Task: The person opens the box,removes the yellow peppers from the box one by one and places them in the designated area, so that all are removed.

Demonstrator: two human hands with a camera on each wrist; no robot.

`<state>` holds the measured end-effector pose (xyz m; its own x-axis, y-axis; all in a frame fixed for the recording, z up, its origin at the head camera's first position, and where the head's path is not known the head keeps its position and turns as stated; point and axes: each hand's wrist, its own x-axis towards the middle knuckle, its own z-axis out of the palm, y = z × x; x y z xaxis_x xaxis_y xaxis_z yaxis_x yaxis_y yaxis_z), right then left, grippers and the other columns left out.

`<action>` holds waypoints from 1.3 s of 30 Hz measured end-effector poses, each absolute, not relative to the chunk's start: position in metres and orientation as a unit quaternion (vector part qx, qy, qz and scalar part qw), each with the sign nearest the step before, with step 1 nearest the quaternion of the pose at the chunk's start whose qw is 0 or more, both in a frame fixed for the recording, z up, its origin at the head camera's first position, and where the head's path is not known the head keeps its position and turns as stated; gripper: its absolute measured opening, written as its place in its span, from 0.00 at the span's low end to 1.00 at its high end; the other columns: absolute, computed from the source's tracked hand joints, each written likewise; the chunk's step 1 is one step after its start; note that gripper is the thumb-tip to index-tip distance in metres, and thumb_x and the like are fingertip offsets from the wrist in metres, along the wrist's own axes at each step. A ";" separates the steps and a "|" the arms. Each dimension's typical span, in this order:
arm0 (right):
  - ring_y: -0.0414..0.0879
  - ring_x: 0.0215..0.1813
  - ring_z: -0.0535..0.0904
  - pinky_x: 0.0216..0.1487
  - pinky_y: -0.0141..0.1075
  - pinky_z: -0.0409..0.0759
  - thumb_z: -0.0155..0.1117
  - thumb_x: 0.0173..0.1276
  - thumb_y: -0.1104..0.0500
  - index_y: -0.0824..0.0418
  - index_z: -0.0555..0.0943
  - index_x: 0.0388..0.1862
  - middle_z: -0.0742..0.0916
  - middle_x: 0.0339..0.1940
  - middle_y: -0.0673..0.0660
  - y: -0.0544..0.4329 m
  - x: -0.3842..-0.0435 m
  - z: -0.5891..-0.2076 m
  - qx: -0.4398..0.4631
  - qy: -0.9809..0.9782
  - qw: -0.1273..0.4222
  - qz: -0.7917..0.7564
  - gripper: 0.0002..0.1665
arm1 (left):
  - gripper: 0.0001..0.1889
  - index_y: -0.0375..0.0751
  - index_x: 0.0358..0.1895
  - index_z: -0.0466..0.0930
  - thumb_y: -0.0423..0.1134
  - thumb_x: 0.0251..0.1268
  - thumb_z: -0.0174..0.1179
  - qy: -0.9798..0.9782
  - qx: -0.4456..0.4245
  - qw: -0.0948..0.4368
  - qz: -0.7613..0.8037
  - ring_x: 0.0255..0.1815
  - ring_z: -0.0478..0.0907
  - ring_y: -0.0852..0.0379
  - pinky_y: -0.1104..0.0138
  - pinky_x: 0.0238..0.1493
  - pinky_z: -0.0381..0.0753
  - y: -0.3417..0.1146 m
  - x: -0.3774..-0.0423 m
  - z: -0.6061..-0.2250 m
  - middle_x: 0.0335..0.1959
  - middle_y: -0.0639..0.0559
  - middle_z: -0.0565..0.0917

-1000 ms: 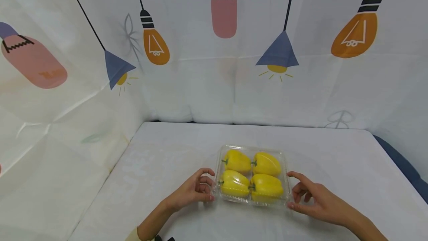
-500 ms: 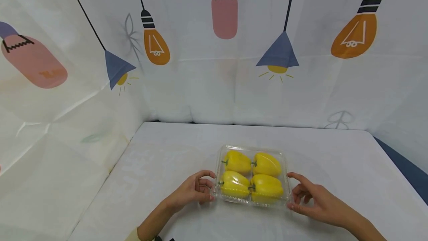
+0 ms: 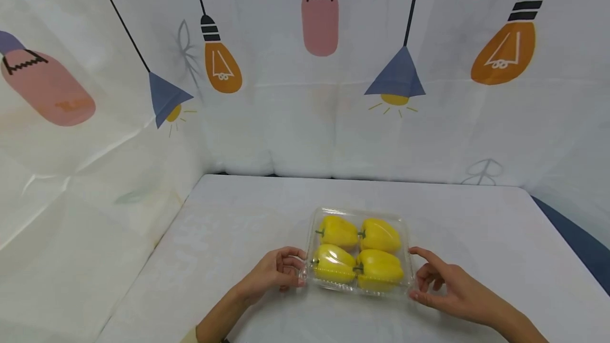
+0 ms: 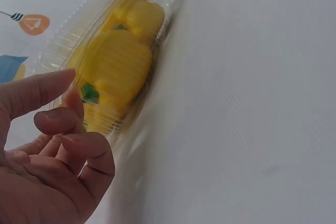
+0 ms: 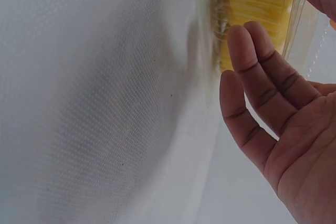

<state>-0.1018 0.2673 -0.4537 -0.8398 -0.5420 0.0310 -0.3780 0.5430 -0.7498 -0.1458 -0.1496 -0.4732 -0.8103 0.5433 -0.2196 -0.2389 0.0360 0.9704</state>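
Clear plastic box [image 3: 359,213] sits on a white tabletop [image 3: 257,210], slightly right of centre and low in the head view, with four yellow bell peppers [image 3: 380,264] inside it in two rows of two. A person's left hand [image 3: 272,273] is at the box's left side, thumb near the front corner and forefinger higher along the edge, the other fingers loosely bent. At the opposite side is the right hand [image 3: 445,283], forefinger extended to the right edge, thumb at the near right corner, remaining fingers relaxed and curving inward. Behind, a pale cloth backdrop [image 3: 286,120] carries printed hanging lamps [image 3: 395,73] in orange, blue and pink; a cream sleeve [image 3: 190,335] shows at the bottom. From the left wrist, yellow flesh and a green stem [image 4: 90,93] show through the clear wall, with the left fingers gently curved and unclenched beside it; how firmly they press, I cannot tell. From the right wrist, one fingertip at upper right meets the box's rim, while three fingers lie slightly bent and released near its side.
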 end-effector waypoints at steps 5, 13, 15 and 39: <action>0.35 0.34 0.79 0.34 0.33 0.80 0.67 0.69 0.51 0.66 0.58 0.72 0.83 0.33 0.39 0.267 -0.102 -0.453 -0.275 0.871 0.095 -0.396 0.42 | 0.20 0.29 0.53 0.76 0.29 0.57 0.67 0.673 0.096 0.284 0.676 0.25 0.73 0.61 0.72 0.21 0.67 -0.146 -0.141 -0.468 0.39 0.46 0.83; 0.35 0.34 0.78 0.35 0.32 0.79 0.67 0.69 0.50 0.64 0.58 0.73 0.83 0.33 0.39 0.270 -0.101 -0.452 -0.267 0.875 0.106 -0.389 0.43 | 0.16 0.30 0.50 0.73 0.27 0.59 0.64 0.678 0.152 0.283 0.662 0.26 0.74 0.61 0.72 0.21 0.67 -0.148 -0.137 -0.463 0.37 0.46 0.83; 0.35 0.34 0.78 0.35 0.32 0.79 0.67 0.69 0.49 0.64 0.58 0.73 0.83 0.32 0.39 0.270 -0.102 -0.452 -0.268 0.877 0.104 -0.385 0.43 | 0.17 0.30 0.51 0.72 0.26 0.59 0.64 0.685 0.158 0.273 0.657 0.26 0.73 0.61 0.72 0.21 0.67 -0.148 -0.137 -0.462 0.37 0.46 0.82; 0.34 0.36 0.78 0.34 0.31 0.80 0.66 0.70 0.50 0.68 0.60 0.74 0.82 0.35 0.38 0.269 -0.098 -0.453 -0.265 0.882 0.075 -0.383 0.42 | 0.28 0.48 0.62 0.67 0.36 0.61 0.69 0.775 0.182 0.197 0.573 0.29 0.78 0.53 0.68 0.33 0.79 -0.145 -0.134 -0.454 0.44 0.45 0.80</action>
<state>-0.0980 0.2689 -0.4528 -0.8481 -0.5250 0.0714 -0.4103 0.5654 -0.7155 -0.1338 -0.1448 -0.4537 -0.8560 0.5078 -0.0968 0.0563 0.2777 0.9590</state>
